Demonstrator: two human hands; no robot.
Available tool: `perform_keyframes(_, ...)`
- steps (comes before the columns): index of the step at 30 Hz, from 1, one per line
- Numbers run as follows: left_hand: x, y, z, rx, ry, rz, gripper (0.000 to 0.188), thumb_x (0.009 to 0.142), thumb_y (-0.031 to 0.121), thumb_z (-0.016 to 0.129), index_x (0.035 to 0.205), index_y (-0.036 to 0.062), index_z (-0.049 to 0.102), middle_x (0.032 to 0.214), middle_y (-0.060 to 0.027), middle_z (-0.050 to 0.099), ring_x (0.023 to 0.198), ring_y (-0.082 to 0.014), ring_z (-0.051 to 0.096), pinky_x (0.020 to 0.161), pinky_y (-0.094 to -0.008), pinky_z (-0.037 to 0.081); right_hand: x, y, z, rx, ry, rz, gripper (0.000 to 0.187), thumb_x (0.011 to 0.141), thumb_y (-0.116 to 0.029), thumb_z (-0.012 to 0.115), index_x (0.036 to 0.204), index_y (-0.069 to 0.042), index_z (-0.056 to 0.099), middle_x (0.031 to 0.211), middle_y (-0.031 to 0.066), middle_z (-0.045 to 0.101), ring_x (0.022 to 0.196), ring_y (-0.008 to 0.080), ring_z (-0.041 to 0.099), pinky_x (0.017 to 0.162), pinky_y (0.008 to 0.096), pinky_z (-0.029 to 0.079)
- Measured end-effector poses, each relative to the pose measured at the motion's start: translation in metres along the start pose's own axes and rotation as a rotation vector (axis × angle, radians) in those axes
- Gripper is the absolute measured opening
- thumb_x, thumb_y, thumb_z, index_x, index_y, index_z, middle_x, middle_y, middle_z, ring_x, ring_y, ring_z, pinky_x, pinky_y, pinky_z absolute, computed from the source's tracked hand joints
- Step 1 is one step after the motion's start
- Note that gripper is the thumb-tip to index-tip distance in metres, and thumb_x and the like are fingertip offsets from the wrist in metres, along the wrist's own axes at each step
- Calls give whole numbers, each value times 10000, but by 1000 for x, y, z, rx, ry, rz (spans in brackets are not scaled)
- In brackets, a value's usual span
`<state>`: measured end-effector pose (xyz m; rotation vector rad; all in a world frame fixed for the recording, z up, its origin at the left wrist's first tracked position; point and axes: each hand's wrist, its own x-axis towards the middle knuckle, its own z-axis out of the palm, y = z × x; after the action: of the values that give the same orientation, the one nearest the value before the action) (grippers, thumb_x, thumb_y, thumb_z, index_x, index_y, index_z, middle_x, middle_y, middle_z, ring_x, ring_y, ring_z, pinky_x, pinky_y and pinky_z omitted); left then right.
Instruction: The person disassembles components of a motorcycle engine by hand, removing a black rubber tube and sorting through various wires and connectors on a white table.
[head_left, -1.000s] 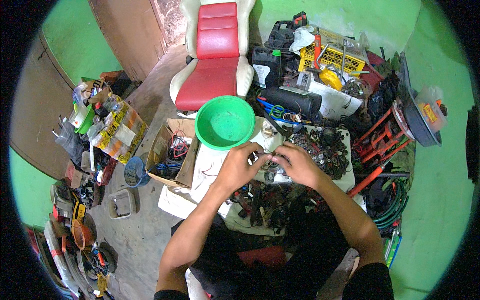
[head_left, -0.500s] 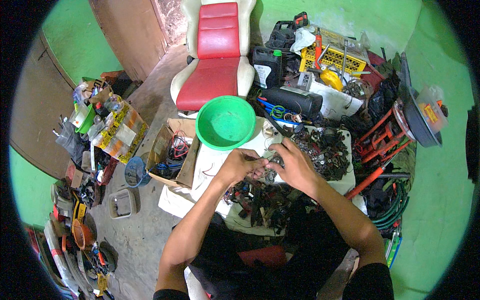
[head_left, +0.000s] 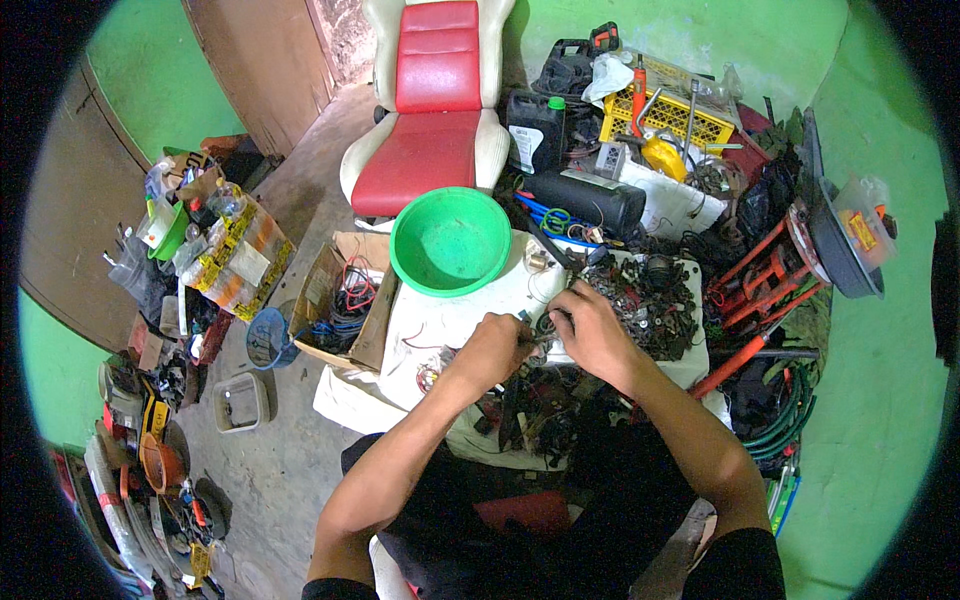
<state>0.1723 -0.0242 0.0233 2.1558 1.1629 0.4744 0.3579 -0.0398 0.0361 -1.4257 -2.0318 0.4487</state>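
My left hand (head_left: 495, 350) is closed over the near side of the white work surface (head_left: 440, 330), its fingers curled inward. Whatever those fingers grip is too small to make out. Just to its right, my right hand (head_left: 597, 332) is also closed, thumb against bent fingers, at the edge of a heap of small dark and metal parts (head_left: 650, 305). Its contents are hidden too. A small gap separates the two hands. Beyond them stands a green plastic basin (head_left: 450, 243). A pile of dark parts and wires (head_left: 530, 410) lies below the hands, close to my body.
Left of the basin, a cardboard box (head_left: 343, 300) holds cables. A red and white seat (head_left: 425, 150) stands behind. Black containers (head_left: 585, 203), a yellow crate (head_left: 690, 125) and red metal stands (head_left: 770, 265) crowd the right. A grey tray (head_left: 241, 404) rests on the floor.
My hands have moved slightly apart from where their fingertips met. The left hand has turned back-up and lower, and the right fingers have curled in more.
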Motion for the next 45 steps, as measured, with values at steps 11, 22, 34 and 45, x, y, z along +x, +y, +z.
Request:
perform_keyframes(11,16,0,-12,-375,-129,-377,231,878,139,570,873,-79,647,742,-181,655,713,-234,661,742,-361,538,-2,-19,-7,47,91,-10,94,836,-44,589,890,33,590,856,233,599,791,416,592,707,470,478)
perform_keyframes(22,14,13,-25,-1155,-227,-288,325,946,294,536,1039,-16,569,898,-83,601,861,-163,615,822,-325,550,-2,-30,-7,0,178,-74,165,815,28,587,978,1,593,838,195,641,739,348,649,620,406,519)
perform_keyframes(34,15,7,-17,-1145,-13,-312,298,964,325,499,965,34,560,837,-45,571,853,-137,594,811,-294,528,0,-46,-6,-70,189,-96,155,822,-48,609,975,-30,589,1038,190,588,877,363,620,701,450,504)
perform_keyframes(45,18,6,-24,-1173,-34,-148,254,939,286,554,998,39,554,901,-46,579,874,-147,600,892,-334,499,4,-7,-12,1100,-94,521,245,834,-49,669,1012,30,520,1027,134,556,670,166,579,500,317,533)
